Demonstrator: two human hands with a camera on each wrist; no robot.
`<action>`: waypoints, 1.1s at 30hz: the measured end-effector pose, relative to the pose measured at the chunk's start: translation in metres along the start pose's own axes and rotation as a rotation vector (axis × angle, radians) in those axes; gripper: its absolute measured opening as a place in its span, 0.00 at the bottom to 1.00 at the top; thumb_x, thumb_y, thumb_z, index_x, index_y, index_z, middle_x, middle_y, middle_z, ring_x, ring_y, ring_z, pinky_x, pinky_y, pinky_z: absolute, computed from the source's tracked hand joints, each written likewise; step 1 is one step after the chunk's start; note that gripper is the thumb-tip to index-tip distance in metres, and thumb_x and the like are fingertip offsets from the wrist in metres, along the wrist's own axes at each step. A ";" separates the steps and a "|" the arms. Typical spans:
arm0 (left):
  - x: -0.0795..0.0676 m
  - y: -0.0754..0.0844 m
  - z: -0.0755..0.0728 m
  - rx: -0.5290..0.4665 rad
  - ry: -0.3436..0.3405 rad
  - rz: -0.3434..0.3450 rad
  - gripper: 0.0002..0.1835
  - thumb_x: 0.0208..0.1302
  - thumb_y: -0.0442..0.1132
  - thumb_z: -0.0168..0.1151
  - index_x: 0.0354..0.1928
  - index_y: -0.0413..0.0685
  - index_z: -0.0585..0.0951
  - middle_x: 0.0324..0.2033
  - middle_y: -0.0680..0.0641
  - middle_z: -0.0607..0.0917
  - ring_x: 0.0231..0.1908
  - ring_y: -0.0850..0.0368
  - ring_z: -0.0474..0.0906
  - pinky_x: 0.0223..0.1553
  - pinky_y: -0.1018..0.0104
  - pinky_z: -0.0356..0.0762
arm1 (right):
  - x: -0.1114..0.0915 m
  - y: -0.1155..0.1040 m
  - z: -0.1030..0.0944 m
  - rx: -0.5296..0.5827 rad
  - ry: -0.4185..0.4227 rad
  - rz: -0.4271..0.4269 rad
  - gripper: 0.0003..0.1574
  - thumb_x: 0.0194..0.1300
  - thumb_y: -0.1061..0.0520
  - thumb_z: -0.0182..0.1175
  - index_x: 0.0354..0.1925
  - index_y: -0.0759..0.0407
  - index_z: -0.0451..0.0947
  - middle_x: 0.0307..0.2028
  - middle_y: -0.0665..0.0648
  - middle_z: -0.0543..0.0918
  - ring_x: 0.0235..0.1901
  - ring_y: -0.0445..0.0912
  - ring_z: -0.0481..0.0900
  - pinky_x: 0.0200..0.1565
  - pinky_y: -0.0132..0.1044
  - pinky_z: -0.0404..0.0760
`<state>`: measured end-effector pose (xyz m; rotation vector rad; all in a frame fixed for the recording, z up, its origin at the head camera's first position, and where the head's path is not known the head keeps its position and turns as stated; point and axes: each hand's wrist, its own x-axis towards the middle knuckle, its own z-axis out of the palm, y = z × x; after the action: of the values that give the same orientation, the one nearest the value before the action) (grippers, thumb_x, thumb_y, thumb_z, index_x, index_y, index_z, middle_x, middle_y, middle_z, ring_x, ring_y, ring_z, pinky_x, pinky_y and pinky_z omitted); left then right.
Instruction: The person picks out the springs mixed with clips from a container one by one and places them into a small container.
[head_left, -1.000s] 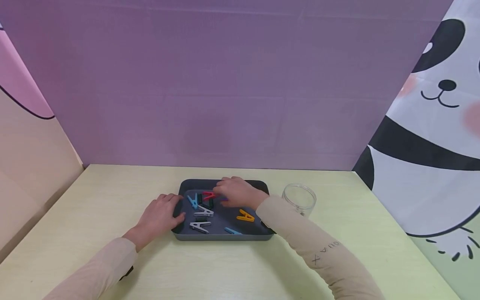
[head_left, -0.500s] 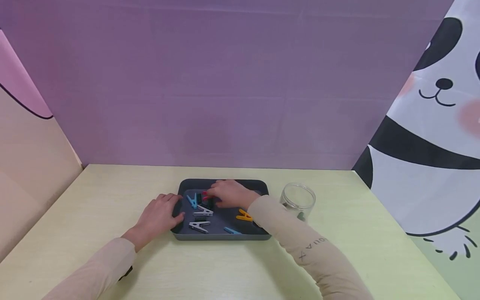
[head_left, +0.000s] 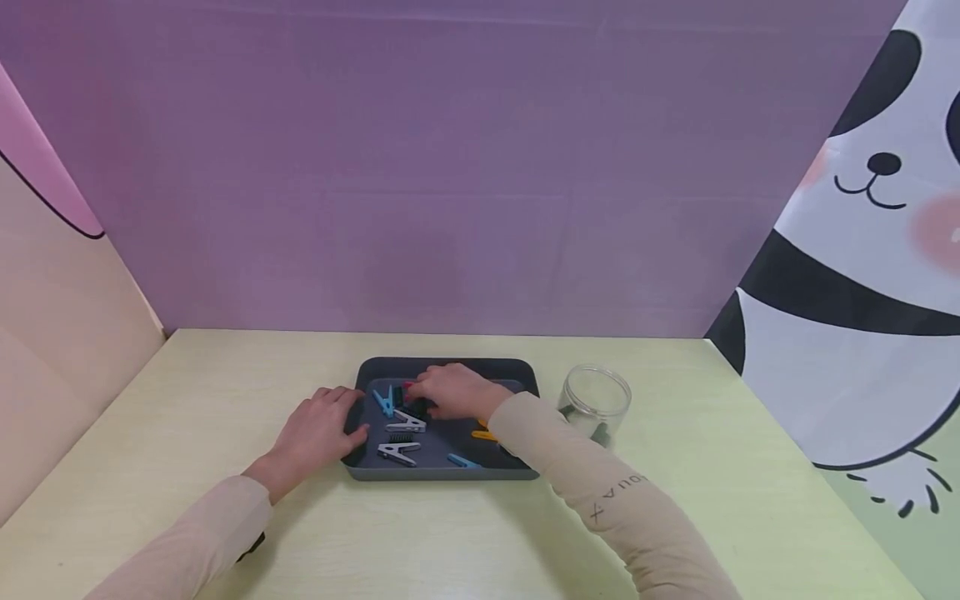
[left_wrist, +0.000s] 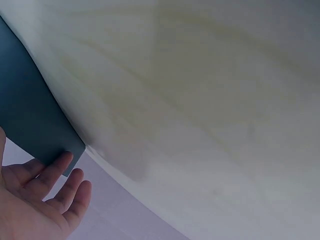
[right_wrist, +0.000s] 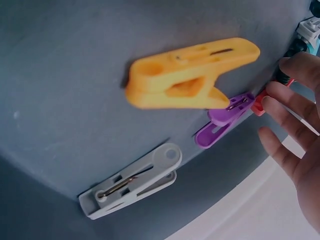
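My left hand rests at the left side of a dark grey tray, its fingers touching the rim. Over the back middle of that tray, my right hand reaches down among clothespins. In the right wrist view its thumb and forefinger pinch a small black ridged piece, mostly covered by the fingers. Beside those fingers lies a red clothespin. Yellow, purple and grey clothespins lie nearby. Left of the right hand are a blue clothespin and a black toothed piece.
A clear round jar with a few dark pieces inside stands right of the tray, just behind my right forearm. Another blue clothespin lies at the tray's front wall. A purple backdrop rises behind the pale table.
My right hand has moved left and slightly down in the tray, onto the black pieces near the red clothespin. The right sleeve now covers part of the yellow clothespin. My left hand has stayed put.
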<state>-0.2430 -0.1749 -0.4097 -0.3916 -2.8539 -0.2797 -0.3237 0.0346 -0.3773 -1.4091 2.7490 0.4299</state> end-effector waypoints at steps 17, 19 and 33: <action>-0.001 0.002 -0.003 -0.017 -0.002 -0.002 0.26 0.55 0.50 0.61 0.52 0.41 0.75 0.49 0.41 0.79 0.50 0.43 0.73 0.49 0.49 0.74 | -0.001 0.000 0.002 -0.044 -0.012 -0.016 0.24 0.58 0.53 0.61 0.55 0.42 0.74 0.48 0.45 0.80 0.46 0.40 0.78 0.49 0.34 0.76; -0.001 0.002 -0.003 -0.016 0.000 0.000 0.26 0.54 0.50 0.61 0.51 0.41 0.75 0.49 0.41 0.79 0.50 0.43 0.73 0.48 0.49 0.74 | -0.002 0.000 0.001 -0.038 -0.013 -0.018 0.24 0.58 0.53 0.61 0.54 0.42 0.74 0.48 0.45 0.81 0.46 0.40 0.78 0.49 0.34 0.76; -0.002 0.003 -0.003 -0.016 0.008 0.000 0.26 0.54 0.49 0.62 0.51 0.41 0.75 0.48 0.41 0.79 0.49 0.43 0.73 0.48 0.49 0.74 | -0.004 0.004 0.001 -0.025 -0.022 -0.008 0.22 0.58 0.53 0.62 0.53 0.44 0.75 0.44 0.44 0.81 0.42 0.38 0.78 0.47 0.31 0.77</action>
<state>-0.2400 -0.1733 -0.4063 -0.3920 -2.8459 -0.3031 -0.3245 0.0407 -0.3767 -1.4120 2.7290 0.4785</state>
